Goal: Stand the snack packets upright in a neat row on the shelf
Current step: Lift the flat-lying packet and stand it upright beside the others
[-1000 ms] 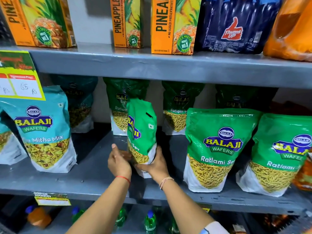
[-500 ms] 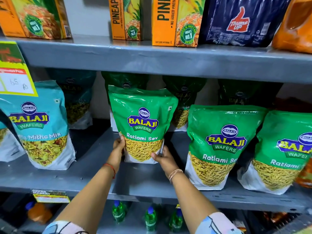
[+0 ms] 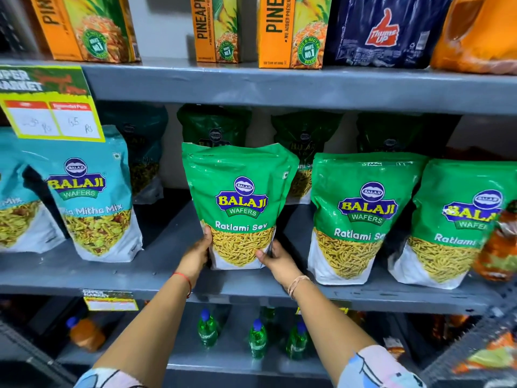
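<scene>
A green Ratlami Sev packet (image 3: 241,203) stands upright, front facing me, on the grey middle shelf (image 3: 156,264). My left hand (image 3: 197,254) grips its lower left edge and my right hand (image 3: 275,259) grips its lower right corner. To its right stand two more green Ratlami Sev packets (image 3: 361,217) (image 3: 458,222) in a row. Left of it, across a gap, stands a teal Mitha Mix packet (image 3: 92,197), with another teal packet (image 3: 16,208) at the frame's left edge. More packets (image 3: 215,127) stand in shadow behind.
Pineapple juice cartons (image 3: 291,32) and a dark Thums Up pack (image 3: 383,32) fill the shelf above. A price card (image 3: 53,107) hangs at the upper left. Green bottles (image 3: 257,340) sit on the shelf below. An orange packet (image 3: 498,247) blurs in at the right edge.
The held packet has turned from side-on to front-facing and come forward to stand level with the row. Both hands stay at its base.
</scene>
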`<state>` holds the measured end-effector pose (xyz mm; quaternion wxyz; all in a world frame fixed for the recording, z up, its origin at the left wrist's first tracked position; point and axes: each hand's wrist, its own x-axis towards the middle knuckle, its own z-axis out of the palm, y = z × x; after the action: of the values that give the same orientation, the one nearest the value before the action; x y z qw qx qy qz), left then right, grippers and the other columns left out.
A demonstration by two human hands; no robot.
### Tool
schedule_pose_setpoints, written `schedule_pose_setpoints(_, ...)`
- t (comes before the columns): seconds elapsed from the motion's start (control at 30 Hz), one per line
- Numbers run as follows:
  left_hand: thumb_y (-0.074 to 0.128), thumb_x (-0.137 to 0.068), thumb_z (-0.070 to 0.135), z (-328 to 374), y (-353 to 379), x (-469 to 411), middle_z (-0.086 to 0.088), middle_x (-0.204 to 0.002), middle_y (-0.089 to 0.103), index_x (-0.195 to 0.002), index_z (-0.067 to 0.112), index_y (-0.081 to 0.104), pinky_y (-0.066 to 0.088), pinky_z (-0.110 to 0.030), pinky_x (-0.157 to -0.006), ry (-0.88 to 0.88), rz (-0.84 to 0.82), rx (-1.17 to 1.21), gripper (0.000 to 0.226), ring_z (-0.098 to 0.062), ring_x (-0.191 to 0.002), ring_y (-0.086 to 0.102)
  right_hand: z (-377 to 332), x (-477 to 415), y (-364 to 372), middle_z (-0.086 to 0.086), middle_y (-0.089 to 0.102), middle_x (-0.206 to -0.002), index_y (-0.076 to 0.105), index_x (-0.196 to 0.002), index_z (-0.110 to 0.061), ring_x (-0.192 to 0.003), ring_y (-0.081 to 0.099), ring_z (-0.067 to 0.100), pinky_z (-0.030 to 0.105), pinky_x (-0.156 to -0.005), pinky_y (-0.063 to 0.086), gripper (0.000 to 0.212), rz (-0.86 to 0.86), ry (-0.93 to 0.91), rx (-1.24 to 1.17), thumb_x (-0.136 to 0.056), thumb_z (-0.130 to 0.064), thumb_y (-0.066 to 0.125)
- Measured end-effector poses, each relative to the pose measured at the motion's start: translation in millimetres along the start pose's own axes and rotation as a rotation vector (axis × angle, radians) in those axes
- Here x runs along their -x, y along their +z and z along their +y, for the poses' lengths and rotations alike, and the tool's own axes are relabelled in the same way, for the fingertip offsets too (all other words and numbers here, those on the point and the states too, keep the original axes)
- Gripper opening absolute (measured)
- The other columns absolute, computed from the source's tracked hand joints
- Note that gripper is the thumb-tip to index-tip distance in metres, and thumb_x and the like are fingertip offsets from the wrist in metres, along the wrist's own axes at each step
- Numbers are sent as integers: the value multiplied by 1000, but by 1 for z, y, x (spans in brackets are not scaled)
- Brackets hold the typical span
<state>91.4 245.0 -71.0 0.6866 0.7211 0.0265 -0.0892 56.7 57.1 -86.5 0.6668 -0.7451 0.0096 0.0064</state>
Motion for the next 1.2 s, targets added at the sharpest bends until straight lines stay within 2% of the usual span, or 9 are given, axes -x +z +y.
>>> schedule_pose_setpoints(0.1,33,-92,53,-2,1,7,7,-87,61,-93,31,56,35,-23,-65,1,13,27,33,-7,-77,52,1,9,2,14,50,-134,39,-129,-6,-116,45,15,31,-105,32,43,2,-7,5,-89,-4,53)
schedule_pose_setpoints(0.17,34,-93,52,0,2,11,3,-81,58,-80,31,57,34,-20,-63,-17,-2,59,33,-7,-72,50,2,12,2,13,50,-134,39,-129,-8,-115,44,14,28,-103,32,43,3,-10,1,-88,-5,53)
schedule_pose_setpoints(0.33,41,-96,36,5,-6,17,-1,-85,59,-84,18,56,41,-31,-80,-8,-45,-18,26,-19,-80,55,-2,11,-5,14,48,-138,33,-134,-9,-124,45,22,41,-112,30,65,-18,-23,-3,-78,1,65)
schedule_pose_setpoints(0.43,62,-86,10,-1,-14,18,-14,-111,64,-114,3,55,45,-31,-85,50,-130,-135,30,-25,-102,57,-4,5,-15,10,45,-140,31,-136,-9,-129,40,23,42,-113,29,84,-33,-24,13,-65,6,75)
schedule_pose_setpoints(0.5,72,-73,-4,-4,-14,18,-16,-118,62,-122,-1,50,45,-35,-96,43,-153,-143,53,-26,-109,58,-6,0,-16,10,51,-133,44,-125,-8,-122,47,22,44,-110,33,70,-51,-22,23,-64,9,74)
schedule_pose_setpoints(0.63,75,-65,-12,-6,-20,11,-14,-112,62,-107,7,54,44,-37,-99,54,-102,-146,51,-27,-109,58,-6,-4,-1,24,58,-123,56,-108,-3,-103,56,22,39,-97,45,46,-43,11,-22,-67,15,68)
schedule_pose_setpoints(0.77,73,-65,-14,-5,-48,3,-15,-114,61,-109,8,53,43,-31,-92,28,-73,-139,53,-23,-105,56,-10,-12,29,24,60,-120,56,-109,2,-101,57,24,39,-94,46,44,-32,23,-60,-68,15,67)
schedule_pose_setpoints(0.9,72,-66,-15,-3,-84,-4,-19,-125,58,-119,2,50,41,-40,-103,-7,-21,-174,60,-30,-118,53,-12,-27,64,19,63,-117,58,-106,-2,-98,59,21,32,-89,47,44,-43,36,-66,-66,11,71)
schedule_pose_setpoints(1.2,65,-76,-12,6,-107,-9,-18,-136,50,-132,-3,41,37,-41,-107,8,-60,-194,61,-31,-126,48,-27,-36,79,11,59,-122,52,-117,-3,-111,57,23,40,-102,43,51,-55,-19,-58,-70,7,70)
